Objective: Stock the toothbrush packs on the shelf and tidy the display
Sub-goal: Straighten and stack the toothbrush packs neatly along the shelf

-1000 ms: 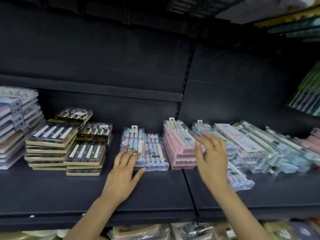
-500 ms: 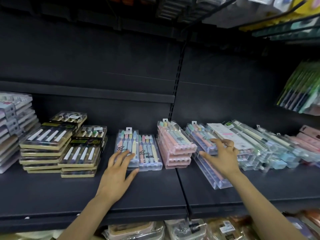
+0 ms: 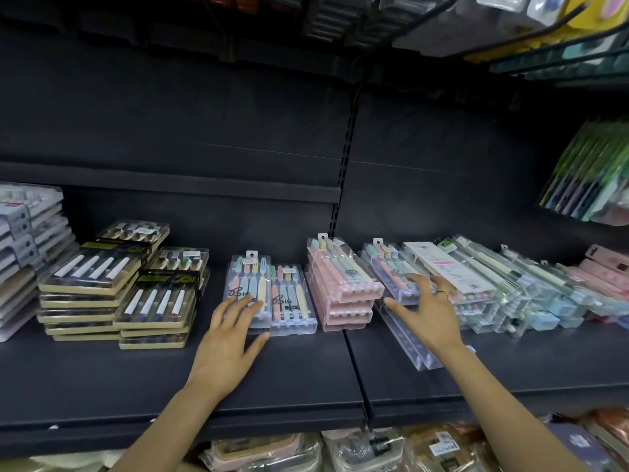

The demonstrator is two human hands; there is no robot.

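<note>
Left hand (image 3: 227, 349) lies at lower centre of the frame, fingers (image 3: 238, 306) spread and straight, tips resting on the near end of a clear toothbrush pack (image 3: 250, 291) lying flat on the dark shelf (image 3: 102, 379). A second clear pack (image 3: 292, 299) sits just beside it to the right, touching. Right of that, a pink stack of packs (image 3: 342, 287).

Right hand (image 3: 427, 313) at centre right, fingers (image 3: 413, 284) spread apart and lightly bent, reaching over a stack of clear packs (image 3: 384, 270); thumb points left. A ring (image 3: 442, 293) shows on one finger. Cannot tell if the fingertips press the packs. A long clear pack (image 3: 412, 338) sticks out toward the shelf front under the hand, tilted off line with the others.

Far right: jumbled row of clear and blue packs (image 3: 510, 287). Left of frame: two stacks of gold-edged boxes (image 3: 102, 287).
</note>
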